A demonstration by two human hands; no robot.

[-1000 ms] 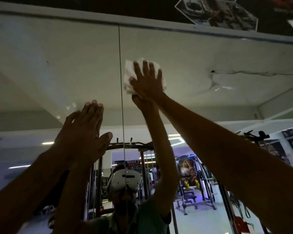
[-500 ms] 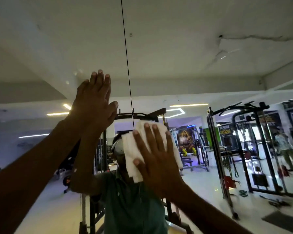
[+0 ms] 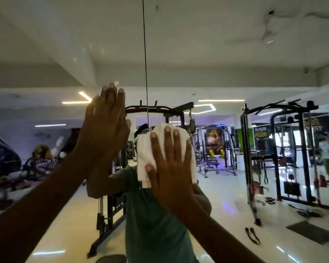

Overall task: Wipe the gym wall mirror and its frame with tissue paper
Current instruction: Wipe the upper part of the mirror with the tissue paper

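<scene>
The tissue paper, a folded white pad, lies flat against the mirror, pinned there under the palm and straight fingers of the right hand. It sits just right of the thin dark vertical seam that runs down the glass; its left edge lies almost on the seam line. The pad is taller than it is wide, so its long axis runs up and down, roughly parallel to the seam. Its top edge shows above the fingertips, its left side beyond the thumb, and a strip on its right beyond the little finger.

The right hand is spread, fingers pointing up and slightly apart, thumb out to the left; nothing is curled around the paper, it is only pressed. The right forearm rises from the lower right of the view toward the seam.

The left hand is placed on the glass to the left of the seam and higher than the tissue, fingers straight, close together and pointing up, meeting their own reflection. It holds nothing. Its forearm comes up from the lower left corner.

The two hands are apart, one on each side of the seam.
</scene>
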